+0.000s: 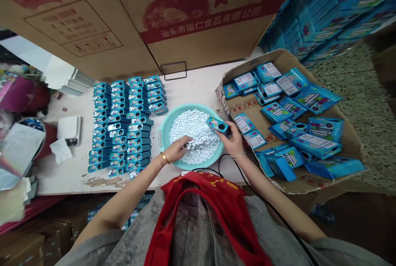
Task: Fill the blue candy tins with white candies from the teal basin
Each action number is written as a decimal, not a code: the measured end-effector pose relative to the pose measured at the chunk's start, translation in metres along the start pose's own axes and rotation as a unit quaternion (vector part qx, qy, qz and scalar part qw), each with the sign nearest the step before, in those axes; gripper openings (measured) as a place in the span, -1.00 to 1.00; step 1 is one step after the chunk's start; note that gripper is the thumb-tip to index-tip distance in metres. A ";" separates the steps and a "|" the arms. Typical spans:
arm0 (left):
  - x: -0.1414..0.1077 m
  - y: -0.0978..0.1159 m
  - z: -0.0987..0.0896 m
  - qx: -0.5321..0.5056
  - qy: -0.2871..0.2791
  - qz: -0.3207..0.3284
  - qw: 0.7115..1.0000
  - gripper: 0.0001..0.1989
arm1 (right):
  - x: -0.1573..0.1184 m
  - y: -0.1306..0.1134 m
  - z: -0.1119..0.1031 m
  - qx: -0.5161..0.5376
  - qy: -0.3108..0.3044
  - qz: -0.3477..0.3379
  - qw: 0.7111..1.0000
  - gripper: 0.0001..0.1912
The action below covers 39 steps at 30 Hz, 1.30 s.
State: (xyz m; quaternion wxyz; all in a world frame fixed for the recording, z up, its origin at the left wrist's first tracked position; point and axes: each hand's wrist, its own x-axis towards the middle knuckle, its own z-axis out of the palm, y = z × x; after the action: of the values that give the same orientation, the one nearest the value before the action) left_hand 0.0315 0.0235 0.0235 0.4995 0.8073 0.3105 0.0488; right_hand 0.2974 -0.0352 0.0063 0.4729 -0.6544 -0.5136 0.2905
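Note:
My left hand (176, 149), with a gold bangle, is pinching a few small white candies (192, 144) over a heap of the same candies (193, 128). The heap fills a teal plastic basin (163, 134). My right hand (231, 139) grips a small blue candy dispenser (218, 125) above the basin's right rim, its round opening facing up. Several rows of similar blue dispensers (123, 128) stand on the white table (192, 84) left of the basin.
A cardboard tray (247, 107) of blue packs lies to the right. A white scale (71, 130) and a tissue (60, 150) sit far left. Large cartons (93, 14) overhang the back, and a black cable (225, 163) runs near my right arm.

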 end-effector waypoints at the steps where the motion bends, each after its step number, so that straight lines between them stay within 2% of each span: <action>1: -0.003 0.008 -0.013 0.012 0.005 0.011 1.000 -0.64 | 0.000 -0.003 0.000 -0.017 -0.005 -0.012 1.000 -0.61; 5: -0.002 0.048 -0.056 0.104 -0.011 0.021 0.994 -0.65 | -0.003 -0.010 0.008 -0.055 -0.046 -0.074 0.995 -0.67; 8: 0.009 0.082 -0.072 0.225 -0.060 -0.023 0.972 -0.67 | -0.007 -0.012 0.017 -0.063 -0.073 -0.109 0.989 -0.63; 11: 0.022 0.119 -0.074 0.342 -0.115 -0.088 0.928 -0.64 | -0.011 -0.013 0.025 -0.065 -0.087 -0.133 0.985 -0.57; 13: 0.028 0.144 -0.071 0.395 -0.131 -0.114 0.902 -0.62 | -0.013 -0.013 0.029 -0.062 -0.088 -0.138 0.984 -0.57; 15: 0.030 0.164 -0.069 0.426 -0.131 -0.117 0.887 -0.66 | -0.015 -0.012 0.031 -0.059 -0.085 -0.133 0.986 -0.57; 17: 0.030 0.173 -0.069 0.437 -0.127 -0.105 0.884 -0.70 | -0.016 -0.009 0.031 -0.056 -0.078 -0.125 0.987 -0.58; 19: 0.028 0.165 -0.072 0.435 -0.109 -0.099 0.888 -0.72 | -0.015 -0.006 0.030 -0.055 -0.074 -0.118 0.989 -0.58; 20: 0.027 0.154 -0.074 0.433 -0.090 -0.101 0.891 -0.72 | -0.014 -0.005 0.029 -0.056 -0.072 -0.115 0.989 -0.59; 22: 0.026 0.118 -0.075 0.428 -0.036 -0.117 0.896 -0.67 | -0.011 -0.003 0.025 -0.057 -0.064 -0.106 0.991 -0.62; 24: 0.028 0.070 -0.068 0.416 0.009 -0.142 0.898 -0.60 | -0.008 -0.002 0.021 -0.059 -0.051 -0.095 0.992 -0.65; 27: 0.036 0.003 -0.040 0.391 -0.006 -0.180 0.903 -0.58 | -0.003 -0.004 0.014 -0.060 -0.037 -0.081 0.994 -0.68; 29: 0.040 -0.024 -0.012 0.365 -0.026 -0.169 0.915 -0.58 | -0.001 -0.007 0.011 -0.063 -0.028 -0.073 0.995 -0.68; 31: 0.041 -0.033 0.015 0.331 -0.040 -0.141 0.932 -0.58 | 0.000 -0.010 0.009 -0.062 -0.020 -0.061 0.996 -0.68; 34: 0.039 -0.027 0.047 0.265 -0.061 -0.101 0.957 -0.54 | 0.001 -0.012 0.007 -0.055 -0.010 -0.036 0.998 -0.66; 37: 0.033 -0.017 0.061 0.171 -0.068 -0.079 0.980 -0.51 | 0.001 -0.011 0.006 -0.052 0.002 -0.022 0.998 -0.63; 39: 0.029 -0.015 0.060 0.104 -0.060 -0.077 0.990 -0.50 | 0.002 -0.010 0.005 -0.050 0.009 -0.017 0.999 -0.62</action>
State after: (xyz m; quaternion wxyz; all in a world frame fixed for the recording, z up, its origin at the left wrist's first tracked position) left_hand 0.0711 -0.0028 -0.0250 0.4328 0.8300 0.3445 -0.0711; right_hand 0.2895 -0.0314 0.0134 0.4491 -0.6709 -0.5340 0.2511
